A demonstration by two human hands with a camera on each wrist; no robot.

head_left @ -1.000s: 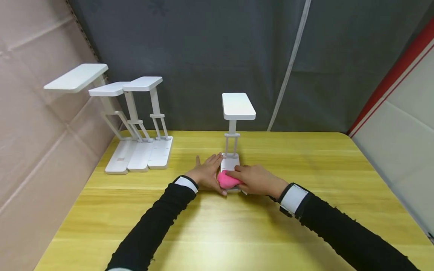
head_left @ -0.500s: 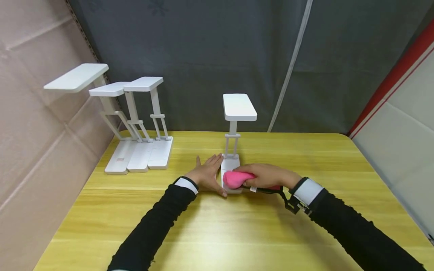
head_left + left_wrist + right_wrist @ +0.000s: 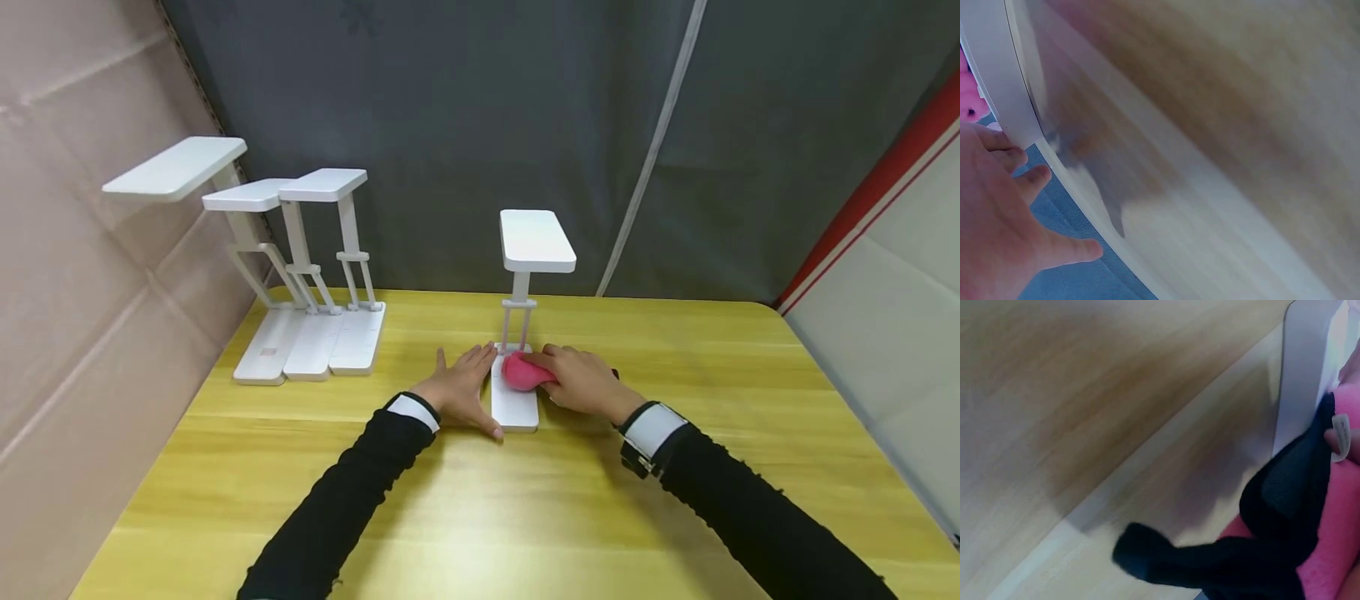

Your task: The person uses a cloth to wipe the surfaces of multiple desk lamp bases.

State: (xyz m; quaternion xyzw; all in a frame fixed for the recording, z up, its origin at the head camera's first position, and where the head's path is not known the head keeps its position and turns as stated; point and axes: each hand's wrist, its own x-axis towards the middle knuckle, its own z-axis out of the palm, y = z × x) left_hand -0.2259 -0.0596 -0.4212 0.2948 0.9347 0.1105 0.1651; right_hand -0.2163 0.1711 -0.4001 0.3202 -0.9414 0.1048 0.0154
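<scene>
A white desk lamp (image 3: 537, 241) with a flat rectangular head stands upright at mid-table. Fingers spread and fairly straight, my left hand (image 3: 461, 392) lies along the left side of its base (image 3: 515, 412); in the left wrist view the fingertips touch the white edge (image 3: 1017, 119). My right hand (image 3: 585, 382) grips a soft pink plush-like thing (image 3: 525, 372) and holds it on the base, near the foot of the stem. Black flaps (image 3: 1285, 494) and a small white tag (image 3: 1340, 439) on that pink thing show in the right wrist view. Its full shape is hidden by the hand.
Three similar white lamps (image 3: 311, 333) stand side by side at the back left, their heads at differing heights. A dark grey curtain (image 3: 450, 125) hangs behind the wooden table (image 3: 450, 517). Light walls flank both sides.
My right hand has moved the pink thing from the front of the lamp base, out to the right, then back towards the stem. My left hand has stayed beside the base.
</scene>
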